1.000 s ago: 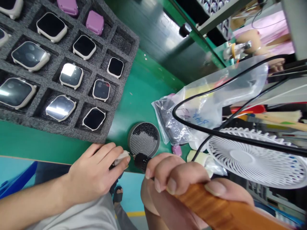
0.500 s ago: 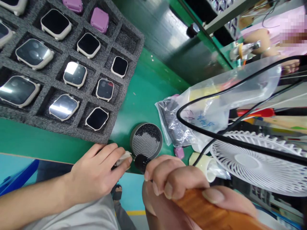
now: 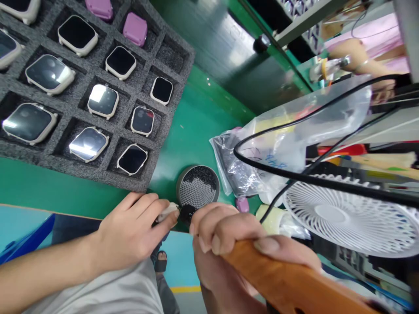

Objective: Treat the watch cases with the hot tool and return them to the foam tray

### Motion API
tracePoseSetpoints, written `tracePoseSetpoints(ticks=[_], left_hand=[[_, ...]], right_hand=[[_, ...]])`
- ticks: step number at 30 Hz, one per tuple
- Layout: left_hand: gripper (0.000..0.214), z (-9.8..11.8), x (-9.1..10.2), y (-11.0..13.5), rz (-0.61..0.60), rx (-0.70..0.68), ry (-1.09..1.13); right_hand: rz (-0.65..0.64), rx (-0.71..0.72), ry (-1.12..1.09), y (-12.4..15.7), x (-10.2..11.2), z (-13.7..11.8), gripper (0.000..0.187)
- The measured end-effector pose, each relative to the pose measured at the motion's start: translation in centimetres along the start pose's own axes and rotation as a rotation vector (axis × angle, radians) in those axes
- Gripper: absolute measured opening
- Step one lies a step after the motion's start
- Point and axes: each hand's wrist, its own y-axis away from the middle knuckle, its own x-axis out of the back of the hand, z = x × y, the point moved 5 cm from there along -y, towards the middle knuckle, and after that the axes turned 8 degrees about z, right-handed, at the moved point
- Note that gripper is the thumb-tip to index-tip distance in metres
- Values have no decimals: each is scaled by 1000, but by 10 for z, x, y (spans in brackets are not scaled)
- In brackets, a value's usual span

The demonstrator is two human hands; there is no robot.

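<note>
Near the bench's front edge, my left hand [image 3: 135,229] pinches an off-white smartwatch case [image 3: 168,212], mostly hidden by the fingers. My right hand [image 3: 229,235] is wrapped round an electric screwdriver [image 3: 278,274] with an orange-brown body and a black nose [image 3: 187,213]. The nose points left at the watch case; whether its tip touches the case I cannot make out. Just beyond stands a round grey container [image 3: 198,186] with a silver honeycomb-like surface and small dark bits. A grey foam tray [image 3: 131,179] holds several off-white smartwatches and pink ones [image 3: 135,29] in its pockets.
A clear plastic bag [image 3: 252,161] lies right of the container, beside a small pink piece [image 3: 242,204]. A black cable [image 3: 248,159] loops across the right side above a white fan [image 3: 330,216]. Another person's arm [image 3: 350,54] is at the far right.
The screwdriver and my right hand have shifted slightly left and up in view. My left hand keeps its hold on the watch case. The whole view has moved a little.
</note>
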Motion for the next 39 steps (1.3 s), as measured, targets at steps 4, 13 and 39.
tracePoseSetpoints(ticks=[4, 13, 39], left_hand=[[29, 1, 2, 1, 8, -19, -32], [31, 3, 1, 2, -18, -60, -56], [25, 3, 2, -1, -40, -62, -48]], right_hand=[[170, 11, 7, -5, 11, -9, 44], [351, 120, 9, -24, 27, 2, 50], [403, 141, 19, -22, 24, 5, 72]])
